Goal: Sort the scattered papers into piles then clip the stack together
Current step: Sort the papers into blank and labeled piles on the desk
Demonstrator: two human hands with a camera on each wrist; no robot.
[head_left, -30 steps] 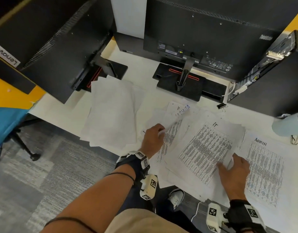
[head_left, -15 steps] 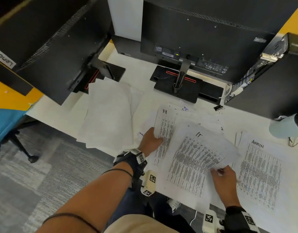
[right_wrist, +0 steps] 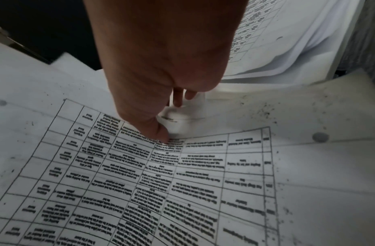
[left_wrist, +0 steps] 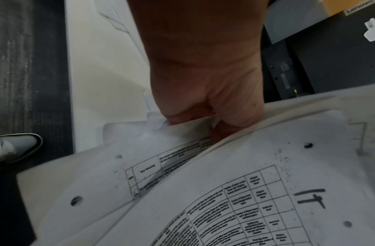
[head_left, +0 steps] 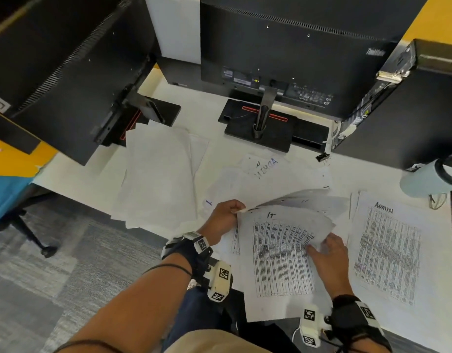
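Observation:
Both hands hold a sheaf of printed table sheets marked "IT" [head_left: 278, 250] above the desk's near edge. My left hand [head_left: 226, 215] pinches its top left corner, thumb on top; the left wrist view shows the fingers curled round the "IT" sheets [left_wrist: 266, 191]. My right hand [head_left: 326, 253] grips the right edge, thumb pressed on the printed table [right_wrist: 182, 183], fingers under the sheets. A pile headed "Admin" [head_left: 388, 253] lies flat to the right. A pile of blank-side sheets [head_left: 156, 179] lies to the left. Loose sheets with blue writing [head_left: 265, 169] lie behind. A black binder clip [head_left: 323, 157] sits by the monitor base.
Two black monitors stand at the back, their bases [head_left: 260, 126] on the white desk [head_left: 220, 93]. A black computer case [head_left: 408, 103] stands at the right. A pale cup [head_left: 423, 178] lies on its side at the far right. A chair [head_left: 6, 189] and grey carpet lie left.
The "IT" sheets were gathered from flat on the desk and lifted toward me. My left hand moved from the sheets behind onto the sheaf's top corner; my right hand took its right edge.

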